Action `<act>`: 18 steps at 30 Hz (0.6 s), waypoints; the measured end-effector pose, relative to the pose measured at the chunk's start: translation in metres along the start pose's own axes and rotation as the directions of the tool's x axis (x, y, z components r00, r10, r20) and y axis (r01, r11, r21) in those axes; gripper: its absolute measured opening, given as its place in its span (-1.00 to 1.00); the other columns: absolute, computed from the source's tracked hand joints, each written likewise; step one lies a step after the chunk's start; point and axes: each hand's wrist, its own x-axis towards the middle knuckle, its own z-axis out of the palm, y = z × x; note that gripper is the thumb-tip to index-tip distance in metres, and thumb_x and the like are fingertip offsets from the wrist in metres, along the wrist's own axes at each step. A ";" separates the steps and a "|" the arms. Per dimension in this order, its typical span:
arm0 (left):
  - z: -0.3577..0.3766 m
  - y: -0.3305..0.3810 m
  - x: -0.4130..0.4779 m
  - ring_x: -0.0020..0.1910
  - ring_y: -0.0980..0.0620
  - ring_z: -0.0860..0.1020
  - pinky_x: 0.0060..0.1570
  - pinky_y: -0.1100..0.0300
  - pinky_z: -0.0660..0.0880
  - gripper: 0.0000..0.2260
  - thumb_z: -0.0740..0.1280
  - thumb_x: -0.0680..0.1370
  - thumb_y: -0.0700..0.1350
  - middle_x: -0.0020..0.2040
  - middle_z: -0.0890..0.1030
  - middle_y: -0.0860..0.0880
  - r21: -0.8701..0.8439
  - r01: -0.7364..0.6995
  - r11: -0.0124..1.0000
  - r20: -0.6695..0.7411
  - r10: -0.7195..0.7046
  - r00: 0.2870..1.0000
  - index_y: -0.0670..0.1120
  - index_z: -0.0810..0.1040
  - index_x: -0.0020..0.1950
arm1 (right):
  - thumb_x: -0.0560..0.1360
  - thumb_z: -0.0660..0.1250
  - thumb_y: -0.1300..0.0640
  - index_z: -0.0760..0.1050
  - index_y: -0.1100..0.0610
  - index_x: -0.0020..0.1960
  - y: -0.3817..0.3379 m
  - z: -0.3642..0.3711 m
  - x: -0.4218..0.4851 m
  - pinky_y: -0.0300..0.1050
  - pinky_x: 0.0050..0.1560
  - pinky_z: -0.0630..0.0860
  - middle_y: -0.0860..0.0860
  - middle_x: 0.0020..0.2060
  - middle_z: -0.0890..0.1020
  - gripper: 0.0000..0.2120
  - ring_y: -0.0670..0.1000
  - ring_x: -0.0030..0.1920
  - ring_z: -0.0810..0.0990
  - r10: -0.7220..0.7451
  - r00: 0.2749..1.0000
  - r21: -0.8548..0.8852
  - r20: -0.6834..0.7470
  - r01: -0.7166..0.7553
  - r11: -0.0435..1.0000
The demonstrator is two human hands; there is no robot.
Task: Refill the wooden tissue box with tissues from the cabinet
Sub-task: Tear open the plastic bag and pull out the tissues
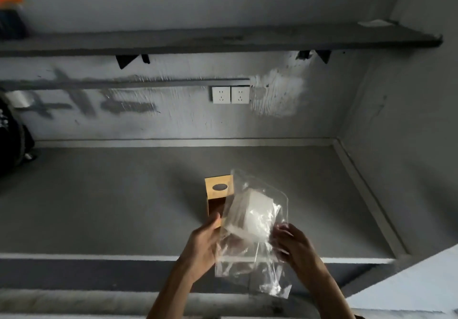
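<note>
A wooden tissue box (218, 192) with a dark oval slot stands on the grey counter (99, 207), partly hidden behind a clear plastic bag (250, 256). Inside the bag sits a white stack of tissues (252, 217). My left hand (203, 244) grips the bag's left edge, with the fingers behind the plastic. My right hand (295, 246) pinches the bag's right side. Both hands hold the bag up in front of the box, above the counter's near edge.
A grey wall shelf (223, 39) runs above, with two white wall sockets (231, 94) below it. A dark bag (12, 142) sits at the left edge. The counter ends in a raised corner wall (396, 157) on the right.
</note>
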 end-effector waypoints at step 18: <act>-0.035 -0.145 0.268 0.31 -0.13 0.47 0.32 -0.15 0.41 -0.32 0.30 0.42 0.34 0.39 0.47 -0.09 0.150 0.256 0.955 -0.483 -0.155 0.862 -0.01 0.36 0.43 | 0.53 0.30 0.24 0.42 0.16 -0.24 0.123 -0.078 0.174 -0.16 -0.38 0.48 0.16 -0.32 0.45 -0.82 0.05 -0.38 0.47 0.471 0.731 0.479 -0.494 -0.223 0.849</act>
